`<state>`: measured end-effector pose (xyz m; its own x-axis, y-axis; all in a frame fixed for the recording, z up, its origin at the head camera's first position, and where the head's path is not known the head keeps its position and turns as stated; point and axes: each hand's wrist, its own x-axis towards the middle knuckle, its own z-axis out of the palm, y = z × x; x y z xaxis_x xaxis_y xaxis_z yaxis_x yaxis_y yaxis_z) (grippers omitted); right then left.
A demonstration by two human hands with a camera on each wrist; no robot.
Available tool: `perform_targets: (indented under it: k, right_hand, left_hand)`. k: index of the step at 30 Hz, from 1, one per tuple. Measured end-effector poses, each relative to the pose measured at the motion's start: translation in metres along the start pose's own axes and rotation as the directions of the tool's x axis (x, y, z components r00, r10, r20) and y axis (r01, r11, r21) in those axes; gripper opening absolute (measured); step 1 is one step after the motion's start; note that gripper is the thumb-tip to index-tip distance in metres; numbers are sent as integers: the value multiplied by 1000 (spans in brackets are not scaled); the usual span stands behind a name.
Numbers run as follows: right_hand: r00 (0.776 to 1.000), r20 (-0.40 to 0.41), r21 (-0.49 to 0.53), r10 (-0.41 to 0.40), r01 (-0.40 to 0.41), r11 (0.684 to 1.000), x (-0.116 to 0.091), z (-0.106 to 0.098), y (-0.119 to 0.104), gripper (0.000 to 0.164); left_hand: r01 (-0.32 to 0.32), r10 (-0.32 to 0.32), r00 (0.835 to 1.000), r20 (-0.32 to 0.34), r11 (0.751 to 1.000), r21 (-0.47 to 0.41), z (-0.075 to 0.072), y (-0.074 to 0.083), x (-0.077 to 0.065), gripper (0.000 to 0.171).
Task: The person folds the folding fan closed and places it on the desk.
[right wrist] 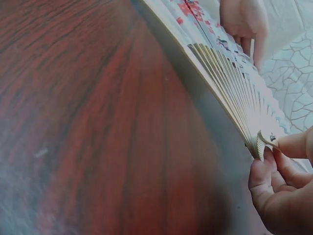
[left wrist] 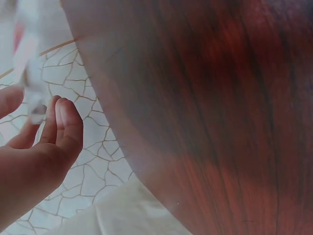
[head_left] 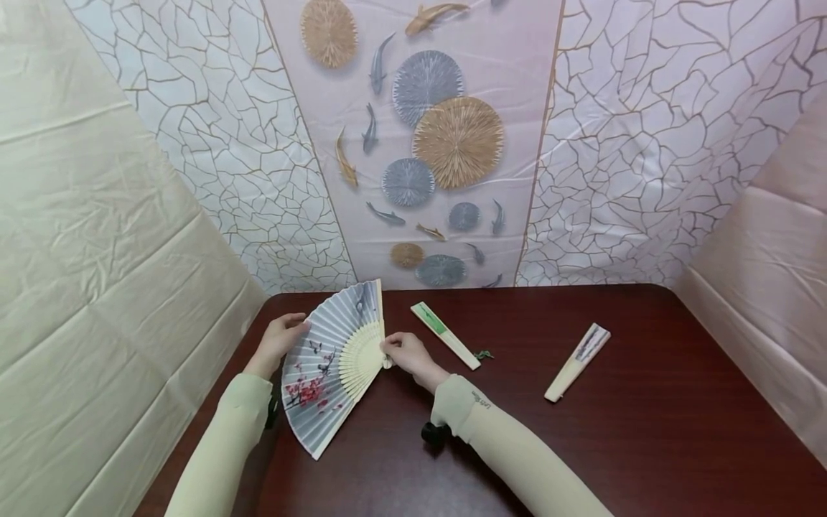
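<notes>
A spread folding fan, pale grey-blue with red blossoms and light ribs, is held at a tilt over the left part of the table. My right hand pinches its pivot end; in the right wrist view, thumb and fingertips meet at the narrow base of the ribs. At the fan's curved outer edge is my left hand, its fingers loosely bent and right at the pleated rim. The left wrist view shows a blurred pale strip of the fan between that hand's thumb and fingers.
A folded fan with a green panel and tassel lies on the dark red-brown table, right of the open fan. Farther right lies another folded fan with a purplish pattern. Patterned cloth stands behind the table; pale cloth hangs at both sides.
</notes>
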<state>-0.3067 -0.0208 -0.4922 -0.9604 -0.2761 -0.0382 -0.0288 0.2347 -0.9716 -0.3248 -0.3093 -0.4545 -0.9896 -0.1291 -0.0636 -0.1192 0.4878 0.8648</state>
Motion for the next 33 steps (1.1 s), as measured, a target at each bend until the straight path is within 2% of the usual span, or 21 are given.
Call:
perform_targets:
  k: [7,17,26,33]
  right_hand:
    - [999,-53,16,-8,9,1000,2,-11,-11,31]
    - [987,-131,38,-90,95,995,3,-24,-32,31]
    - [955,-236,28,-178,189,981,0,-29,-56,25]
    - [920,-319,39,-229,254,966,-4,-33,-75,20]
  left_hand:
    - [-15,15,1000,-3,1000,-28,-5,4,-6,55]
    - [-54,58,998,28,992,-111,-13,13,-20,70]
    - [-86,93,995,25,974,-211,-10,27,-32,60]
    - [-108,119,993,16,939,-326,-8,39,-44,58]
